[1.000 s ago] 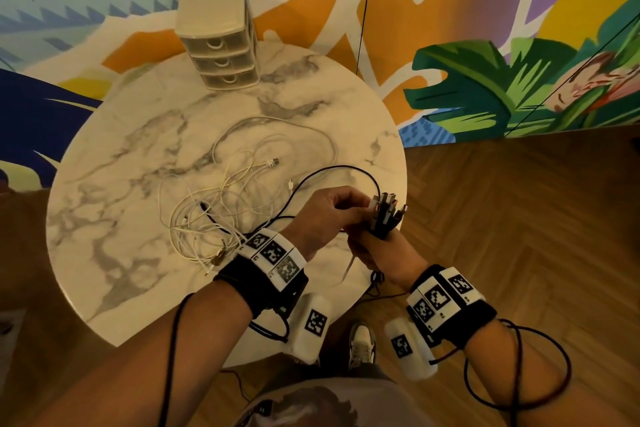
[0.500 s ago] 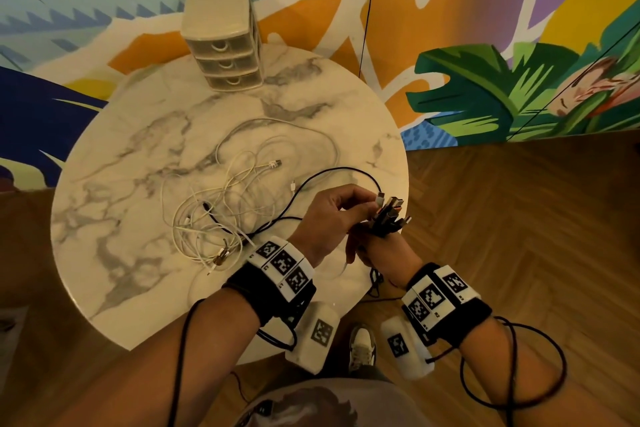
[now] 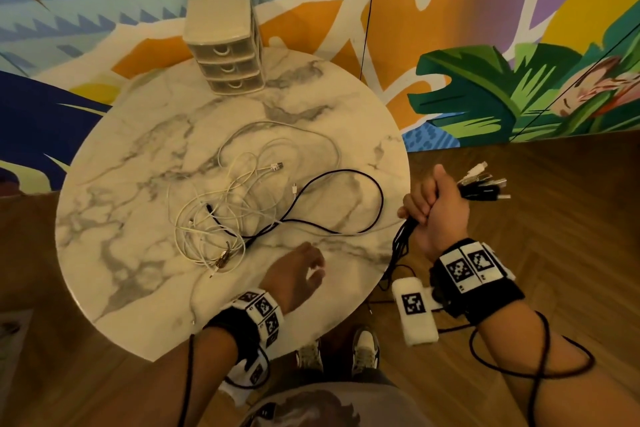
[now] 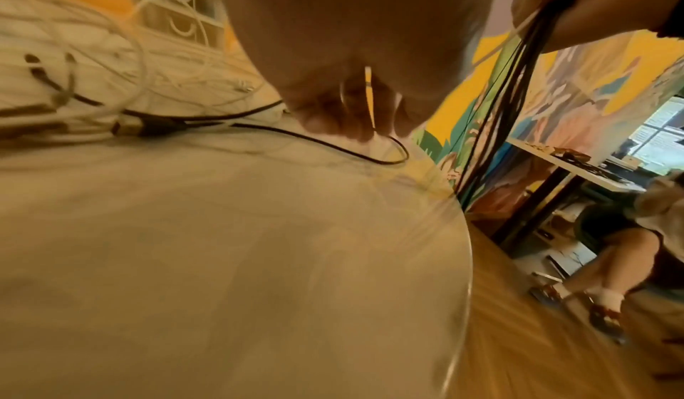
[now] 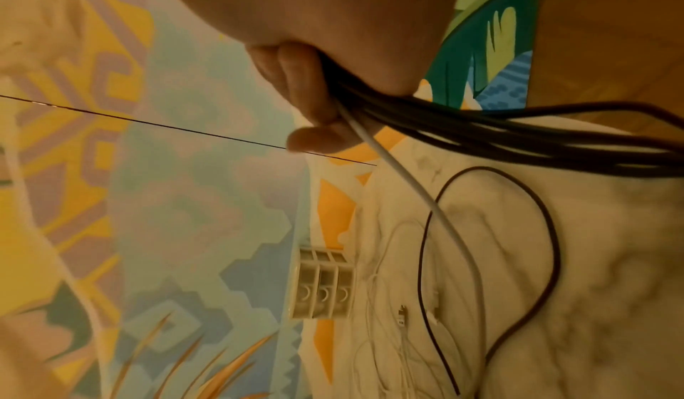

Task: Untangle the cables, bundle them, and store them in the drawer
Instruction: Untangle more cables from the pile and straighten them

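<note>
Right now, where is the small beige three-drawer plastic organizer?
In the head view, the small beige three-drawer plastic organizer stands at the far edge of the round marble table, against the mural wall, beyond the tangle of white cables, with all three drawers closed.

The round worktop [image 3: 114,218] is seen from above by the head view, facing forward and down. From under the left hand [image 4: 355,54], the worktop is viewed very close and low, toward its edge. From under the right hand [image 5: 333,39], it is viewed sideways. The black cable [image 3: 346,180] and drawer unit [image 3: 225,55] are shared by all three.
</note>
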The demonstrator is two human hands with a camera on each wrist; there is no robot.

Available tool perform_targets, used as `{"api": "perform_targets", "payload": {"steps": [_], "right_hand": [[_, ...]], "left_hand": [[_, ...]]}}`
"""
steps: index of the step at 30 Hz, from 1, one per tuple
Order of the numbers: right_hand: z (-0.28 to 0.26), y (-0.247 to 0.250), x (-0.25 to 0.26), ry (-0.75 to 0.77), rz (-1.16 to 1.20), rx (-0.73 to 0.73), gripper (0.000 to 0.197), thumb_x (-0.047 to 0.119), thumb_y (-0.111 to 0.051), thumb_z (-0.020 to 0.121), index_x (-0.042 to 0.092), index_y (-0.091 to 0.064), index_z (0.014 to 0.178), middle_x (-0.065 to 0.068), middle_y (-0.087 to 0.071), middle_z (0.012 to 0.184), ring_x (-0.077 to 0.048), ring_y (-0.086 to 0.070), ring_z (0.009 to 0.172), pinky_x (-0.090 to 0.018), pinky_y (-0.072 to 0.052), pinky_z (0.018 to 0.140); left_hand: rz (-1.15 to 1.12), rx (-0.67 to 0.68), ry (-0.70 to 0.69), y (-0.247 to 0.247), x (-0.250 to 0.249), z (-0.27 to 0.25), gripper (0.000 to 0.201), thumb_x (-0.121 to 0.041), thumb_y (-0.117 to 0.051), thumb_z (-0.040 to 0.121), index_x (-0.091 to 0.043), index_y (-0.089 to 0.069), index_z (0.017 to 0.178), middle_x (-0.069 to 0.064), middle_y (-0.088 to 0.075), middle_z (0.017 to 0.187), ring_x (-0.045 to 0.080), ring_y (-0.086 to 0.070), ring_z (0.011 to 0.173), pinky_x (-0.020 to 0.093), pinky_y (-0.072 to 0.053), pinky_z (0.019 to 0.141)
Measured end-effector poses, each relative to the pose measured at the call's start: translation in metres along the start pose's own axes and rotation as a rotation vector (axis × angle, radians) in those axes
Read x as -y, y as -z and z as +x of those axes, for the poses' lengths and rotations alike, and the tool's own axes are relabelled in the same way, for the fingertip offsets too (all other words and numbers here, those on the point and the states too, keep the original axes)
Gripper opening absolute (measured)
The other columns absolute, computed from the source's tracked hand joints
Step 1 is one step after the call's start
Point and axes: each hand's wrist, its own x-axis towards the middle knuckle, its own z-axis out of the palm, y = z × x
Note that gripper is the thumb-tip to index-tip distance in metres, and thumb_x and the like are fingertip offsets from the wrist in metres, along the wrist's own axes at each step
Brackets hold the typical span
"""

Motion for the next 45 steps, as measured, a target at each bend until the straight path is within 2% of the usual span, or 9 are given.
{"api": "perform_targets", "payload": {"steps": [5,10,19,23,26,29,35,40,45], "right_hand": [[0.004,-0.002,-0.004,-0.016,0.017,0.015,0.058,0.031,-0.037,0.099,0.017,-0.027,0.044,0.002,-0.022,0.034,-0.012,-0.018,0.03,-0.018,-0.025,0.037],[0.003,-0.006,-0.005,-0.024,0.025,0.023,0.06,0.032,-0.035,0.1,0.018,-0.027,0.042,0.003,-0.021,0.033,-0.011,-0.017,0.029,-0.017,-0.023,0.036],[0.02,0.024,0.008,0.086,-0.135,-0.364,0.048,0.042,-0.047,0.095,0.022,-0.032,0.054,0.007,-0.027,0.044,-0.01,-0.024,0.04,-0.024,-0.023,0.043],[0.002,-0.013,-0.003,0.109,-0.359,-0.147,0.043,0.054,-0.054,0.087,0.027,-0.037,0.057,0.011,-0.035,0.05,-0.005,-0.029,0.044,-0.021,-0.024,0.045],[-0.029,-0.049,-0.01,0.088,-0.705,0.271,0.058,0.042,-0.04,0.098,0.016,-0.053,0.048,0.008,-0.035,0.041,-0.005,-0.03,0.038,-0.021,-0.025,0.047],[-0.045,-0.067,-0.015,0.013,-0.794,0.458,0.044,0.03,-0.038,0.1,0.015,-0.061,0.066,0.016,-0.043,0.035,0.001,-0.043,0.038,-0.013,-0.031,0.046],[-0.026,-0.064,-0.029,-0.006,-0.729,0.259,0.034,0.03,-0.049,0.096,0.027,-0.054,0.062,0.016,-0.042,0.037,-0.002,-0.037,0.039,-0.022,-0.027,0.051],[-0.015,-0.063,-0.019,0.016,-0.58,0.171,0.038,0.027,-0.043,0.099,0.01,-0.073,0.082,0.007,-0.026,0.042,-0.006,-0.024,0.036,-0.018,-0.022,0.039],[-0.015,-0.058,-0.008,0.086,-0.541,0.231,0.039,0.025,-0.041,0.101,0.012,-0.073,0.082,0.004,-0.025,0.048,-0.006,-0.022,0.041,-0.015,-0.022,0.04]], "left_hand": [[0.052,-0.384,-0.125,0.024,-0.012,0.021,0.036,-0.028,-0.065,0.081,-0.019,-0.047,0.111,-0.001,-0.045,0.113,0.011,-0.051,0.076,0.027,-0.043,0.056],[0.347,0.147,0.091,0.022,0.002,0.034,0.033,-0.042,-0.047,0.092,-0.02,-0.053,0.115,0.003,-0.052,0.119,0.025,-0.056,0.102,0.036,-0.046,0.082],[0.076,-0.246,0.427,0.123,0.081,0.012,0.032,-0.032,-0.05,0.095,-0.003,-0.065,0.092,0.018,-0.059,0.095,0.033,-0.056,0.093,0.033,-0.036,0.076],[0.192,-0.472,0.3,0.17,0.015,0.023,0.041,-0.039,-0.043,0.096,-0.007,-0.061,0.077,0.015,-0.061,0.083,0.034,-0.058,0.083,0.035,-0.038,0.067],[0.441,-0.379,0.237,0.159,-0.051,0.03,0.043,-0.044,-0.034,0.098,-0.015,-0.062,0.082,0.009,-0.065,0.09,0.03,-0.059,0.088,0.033,-0.038,0.067],[0.513,-0.334,0.148,0.137,-0.084,0.028,0.033,-0.038,-0.035,0.097,-0.018,-0.062,0.091,0.003,-0.062,0.095,0.026,-0.06,0.088,0.034,-0.039,0.067],[0.258,-0.429,-0.022,0.097,-0.081,0.019,0.023,-0.026,-0.042,0.096,-0.024,-0.049,0.118,-0.003,-0.058,0.105,0.021,-0.06,0.086,0.035,-0.043,0.058],[-0.146,-0.318,0.29,0.035,-0.012,0.013,0.055,-0.022,-0.057,0.087,-0.016,-0.036,0.138,0.005,-0.048,0.128,0.021,-0.054,0.111,0.034,-0.046,0.09],[0.028,-0.379,0.325,0.069,0.04,0.021,0.037,-0.014,-0.052,0.089,-0.008,-0.049,0.126,0.014,-0.045,0.127,0.036,-0.057,0.097,0.038,-0.046,0.076]]}}
